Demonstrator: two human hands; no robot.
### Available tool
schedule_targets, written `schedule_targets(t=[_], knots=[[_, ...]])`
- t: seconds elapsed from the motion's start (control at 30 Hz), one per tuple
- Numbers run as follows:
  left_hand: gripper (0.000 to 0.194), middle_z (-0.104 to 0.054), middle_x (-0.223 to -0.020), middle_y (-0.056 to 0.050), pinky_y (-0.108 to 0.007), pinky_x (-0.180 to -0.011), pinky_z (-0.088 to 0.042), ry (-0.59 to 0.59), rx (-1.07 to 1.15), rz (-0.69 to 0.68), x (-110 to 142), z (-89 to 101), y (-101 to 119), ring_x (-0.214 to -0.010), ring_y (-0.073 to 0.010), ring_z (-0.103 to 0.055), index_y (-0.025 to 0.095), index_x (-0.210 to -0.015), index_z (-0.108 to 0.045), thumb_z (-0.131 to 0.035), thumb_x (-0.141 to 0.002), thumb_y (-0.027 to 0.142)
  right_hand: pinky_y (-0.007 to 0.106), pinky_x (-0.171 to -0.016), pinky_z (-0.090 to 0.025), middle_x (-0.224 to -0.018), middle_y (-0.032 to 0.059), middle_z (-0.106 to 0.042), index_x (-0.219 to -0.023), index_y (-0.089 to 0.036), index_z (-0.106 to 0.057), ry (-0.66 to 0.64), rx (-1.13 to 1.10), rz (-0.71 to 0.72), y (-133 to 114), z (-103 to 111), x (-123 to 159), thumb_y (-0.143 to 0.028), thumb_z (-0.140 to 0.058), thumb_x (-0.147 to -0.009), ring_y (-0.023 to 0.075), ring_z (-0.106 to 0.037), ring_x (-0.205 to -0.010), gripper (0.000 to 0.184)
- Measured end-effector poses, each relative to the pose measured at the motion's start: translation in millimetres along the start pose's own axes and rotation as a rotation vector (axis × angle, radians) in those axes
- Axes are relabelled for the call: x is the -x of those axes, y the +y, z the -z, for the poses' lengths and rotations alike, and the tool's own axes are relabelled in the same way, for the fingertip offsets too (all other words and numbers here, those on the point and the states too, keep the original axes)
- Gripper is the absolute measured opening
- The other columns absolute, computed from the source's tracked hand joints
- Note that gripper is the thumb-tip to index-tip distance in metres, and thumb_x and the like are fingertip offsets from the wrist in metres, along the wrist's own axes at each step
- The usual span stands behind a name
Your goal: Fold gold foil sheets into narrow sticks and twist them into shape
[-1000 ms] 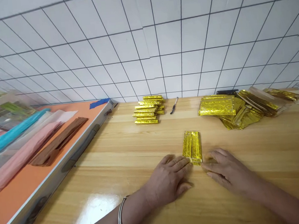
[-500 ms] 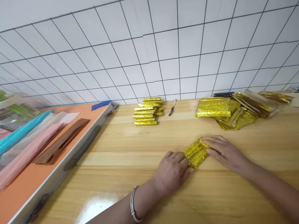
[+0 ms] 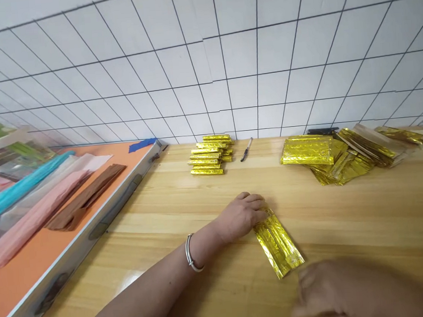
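Note:
A flat, shiny gold foil piece (image 3: pixel 279 244) with lengthwise creases lies slantwise on the wooden table. Its far end is under the curled fingers of my left hand (image 3: pixel 241 218), which wears a silver bangle at the wrist. My right hand (image 3: pixel 325 292) is smeared by motion just below the foil's near end, apart from it, and its fingers cannot be made out. Beyond my hands, narrow folded gold strips (image 3: pixel 211 156) are stacked near the wall. To the right lies a pile of wider gold foil pieces (image 3: pixel 308 150).
A black pen (image 3: pixel 247 150) lies between the two gold piles. On the left, an orange board (image 3: pixel 95 157) with a raised edge carries brown paper (image 3: pixel 88 198), pink paper (image 3: pixel 41 215), a blue roll (image 3: pixel 23 186) and a clear container (image 3: pixel 12 155). The tiled-pattern wall (image 3: pixel 239 56) bounds the table.
The gold foil has turned, its near end now pointing toward me and right. My right hand has let go of it and moved down toward me; my left hand stays on its far end.

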State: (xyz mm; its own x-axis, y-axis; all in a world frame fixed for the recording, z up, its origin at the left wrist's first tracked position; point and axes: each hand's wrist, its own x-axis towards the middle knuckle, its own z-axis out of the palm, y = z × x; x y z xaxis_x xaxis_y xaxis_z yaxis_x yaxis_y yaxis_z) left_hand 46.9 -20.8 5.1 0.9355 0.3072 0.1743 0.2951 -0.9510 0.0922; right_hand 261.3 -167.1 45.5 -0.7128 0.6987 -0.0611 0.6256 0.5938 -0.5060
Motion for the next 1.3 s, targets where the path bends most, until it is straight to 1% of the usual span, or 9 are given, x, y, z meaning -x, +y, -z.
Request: schedule_targets(t=[0.17,0.27,0.4,0.47,0.6,0.77,0.87,1.07,1.3], knots=[[0.016,-0.061,-0.095,-0.006,-0.027,-0.078,-0.041,-0.03,0.002,0.06,3,-7.3,6,-0.085,-0.0159,-0.053,0.018,-0.095,-0.06,-0.045,-0.091,0.017,0.036,-0.086,-0.048,-0.11,0.0092,-0.065,-0.119,-0.018,-0.056,0.213,0.044,-0.172,35,6,-37,-0.024,-0.038,-0.092,0.0203,-0.059,-0.099,0.033],[0.017,-0.061,-0.096,-0.006,-0.029,-0.077,-0.043,-0.055,-0.009,0.15,13,-9.0,22,-0.086,-0.018,-0.054,0.017,-0.095,-0.059,-0.042,-0.092,0.02,0.041,-0.103,-0.036,-0.136,0.012,-0.047,-0.133,-0.014,-0.043,0.184,0.171,-0.11,58,-8,-53,-0.024,-0.04,-0.091,0.0228,-0.043,-0.124,0.044],[0.037,-0.049,-0.13,-0.012,-0.036,-0.097,-0.036,-0.044,-0.005,0.218,38,-8.7,51,-0.114,-0.0231,-0.047,0.013,-0.128,-0.043,-0.039,-0.093,0.025,0.044,-0.108,-0.028,-0.145,0.0081,-0.033,-0.141,-0.019,-0.03,0.119,0.279,-0.006,76,-24,-55,-0.03,-0.041,-0.092,0.0225,-0.028,-0.133,0.051],[0.059,-0.036,-0.142,-0.015,-0.042,-0.108,-0.024,-0.04,0.041,0.228,51,-8.7,59,-0.129,-0.028,-0.033,0.011,-0.137,-0.03,-0.041,-0.09,0.044,0.045,-0.109,-0.026,-0.147,0.0071,-0.028,-0.143,-0.021,-0.025,0.119,0.303,0.007,79,-26,-52,-0.033,-0.039,-0.092,0.0226,-0.025,-0.134,0.054],[0.072,-0.029,-0.145,-0.014,-0.046,-0.111,-0.014,-0.064,0.119,0.216,58,-9.6,42,-0.134,-0.0284,-0.025,0.014,-0.141,-0.025,-0.037,-0.086,0.059,0.045,-0.109,-0.026,-0.148,0.007,-0.025,-0.144,-0.022,-0.02,0.101,0.325,0.005,88,-24,-54,-0.037,-0.038,-0.092,0.0227,-0.022,-0.135,0.057],[0.039,-0.051,-0.132,-0.005,-0.043,-0.111,-0.013,0.008,0.157,0.179,31,-9.3,-5,-0.125,-0.0182,-0.043,0.024,-0.127,-0.046,-0.034,-0.094,0.041,0.046,-0.109,-0.025,-0.149,0.0075,-0.023,-0.145,-0.021,-0.017,0.109,0.348,-0.077,101,-15,-65,-0.04,-0.034,-0.093,0.0219,-0.019,-0.137,0.058],[0.035,-0.06,-0.121,-0.004,-0.04,-0.108,-0.021,0.045,0.155,0.291,17,-8.7,-5,-0.115,-0.0176,-0.052,0.023,-0.113,-0.056,-0.036,-0.093,0.044,0.046,-0.109,-0.022,-0.15,0.0071,-0.02,-0.145,-0.021,-0.016,0.101,0.363,-0.094,102,-13,-66,-0.042,-0.032,-0.093,0.0213,-0.016,-0.137,0.058],[0.075,-0.043,-0.137,-0.014,-0.045,-0.108,-0.019,0.021,0.145,0.361,23,-9.5,22,-0.131,-0.0273,-0.032,0.015,-0.13,-0.04,-0.049,-0.076,0.066,0.046,-0.111,-0.015,-0.152,0.0116,-0.009,-0.146,-0.016,-0.008,0.029,0.344,-0.064,100,-10,-61,-0.063,-0.037,-0.083,0.0257,-0.008,-0.138,0.084],[0.101,-0.028,-0.145,-0.019,-0.048,-0.11,-0.008,-0.073,0.195,0.317,32,-8.9,16,-0.136,-0.0311,-0.019,0.011,-0.139,-0.026,-0.05,-0.065,0.076,0.05,-0.111,-0.009,-0.152,0.0138,0.003,-0.145,-0.015,0.0,-0.06,0.265,-0.032,109,-6,-63,-0.081,-0.047,-0.06,0.0322,-0.002,-0.138,0.118]])
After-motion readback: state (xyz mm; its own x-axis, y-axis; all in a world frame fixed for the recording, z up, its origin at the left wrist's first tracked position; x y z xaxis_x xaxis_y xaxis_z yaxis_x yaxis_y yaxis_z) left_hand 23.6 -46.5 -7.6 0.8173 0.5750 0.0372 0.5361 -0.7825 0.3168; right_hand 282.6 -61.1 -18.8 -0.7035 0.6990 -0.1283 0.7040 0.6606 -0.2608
